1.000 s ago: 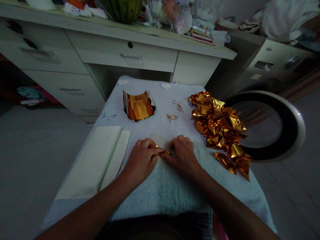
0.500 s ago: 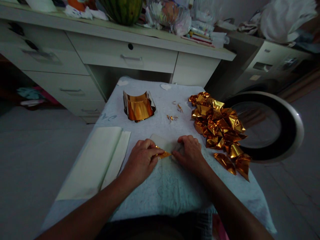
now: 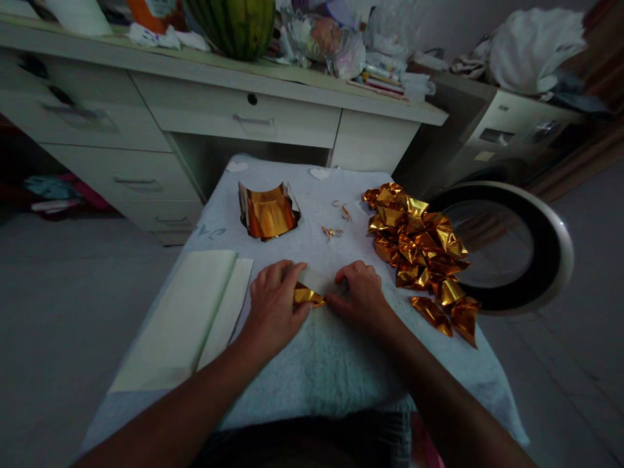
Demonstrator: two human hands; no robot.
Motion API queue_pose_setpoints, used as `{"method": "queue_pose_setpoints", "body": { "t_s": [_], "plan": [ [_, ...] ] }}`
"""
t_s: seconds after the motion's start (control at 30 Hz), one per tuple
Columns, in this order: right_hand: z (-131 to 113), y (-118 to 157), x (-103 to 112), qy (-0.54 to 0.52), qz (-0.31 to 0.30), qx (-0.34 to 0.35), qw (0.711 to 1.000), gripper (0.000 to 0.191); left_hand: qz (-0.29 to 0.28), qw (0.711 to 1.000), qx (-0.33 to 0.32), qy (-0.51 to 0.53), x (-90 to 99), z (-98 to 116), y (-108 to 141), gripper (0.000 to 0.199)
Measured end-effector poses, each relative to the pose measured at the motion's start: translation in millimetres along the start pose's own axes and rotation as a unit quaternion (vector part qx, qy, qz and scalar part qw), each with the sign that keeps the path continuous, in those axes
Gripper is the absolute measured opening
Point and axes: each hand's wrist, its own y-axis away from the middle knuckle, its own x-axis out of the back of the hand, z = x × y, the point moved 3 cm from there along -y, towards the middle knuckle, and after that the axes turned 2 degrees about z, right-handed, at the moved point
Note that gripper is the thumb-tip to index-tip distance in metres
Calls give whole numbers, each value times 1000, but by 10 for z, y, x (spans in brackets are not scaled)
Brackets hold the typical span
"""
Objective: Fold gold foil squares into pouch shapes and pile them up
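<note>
A small folded piece of gold foil paper (image 3: pixel 308 296) lies in front of me at the middle of the table, its pointed end toward the right. My left hand (image 3: pixel 273 302) grips its left part between thumb and fingers. At the pointed tip, my right hand (image 3: pixel 359 292) has its thumb and curled fingers closed; the exact pinch is partly hidden. Under and behind the piece shows a pale, flat sheet (image 3: pixel 318 281). To the right spreads a heap of folded gold foil pieces (image 3: pixel 419 250), with a couple lying at its near end.
Curved gold foil sheets (image 3: pixel 269 211) stand at the table's back left. Thin gold scraps (image 3: pixel 332 231) lie beside them. Folded cream paper (image 3: pixel 190 305) covers the left side. Behind are a drawer desk (image 3: pixel 292 120) and an open washing machine door (image 3: pixel 560 253) at right.
My left fingers have opened up and shifted over the foil piece, which now looks more raised and folded. The right hand keeps to its tip. The view has shifted slightly.
</note>
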Motion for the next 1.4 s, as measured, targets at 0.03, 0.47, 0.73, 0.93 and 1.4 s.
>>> {"method": "queue_pose_setpoints", "body": {
  "t_s": [0.03, 0.47, 0.73, 0.93, 1.4],
  "plan": [
    [-7, -8, 3, -3, -4, 0, 1000, 27, 0, 1000, 1, -2, -4, -10, -5, 67],
    [-42, 47, 50, -72, -16, 21, 997, 34, -18, 992, 8, 123, -28, 16, -24, 99],
    [5, 49, -6, -240, -21, 29, 970, 36, 0, 972, 46, 229, -7, -6, -20, 108],
    [-13, 71, -73, -459, -76, -16, 885, 58, 16, 931, 112, 346, 0, -72, -36, 105],
    [-106, -30, -29, -626, 10, -127, 770, 69, -29, 868, 183, 462, 81, -112, -63, 50]
  ]
}}
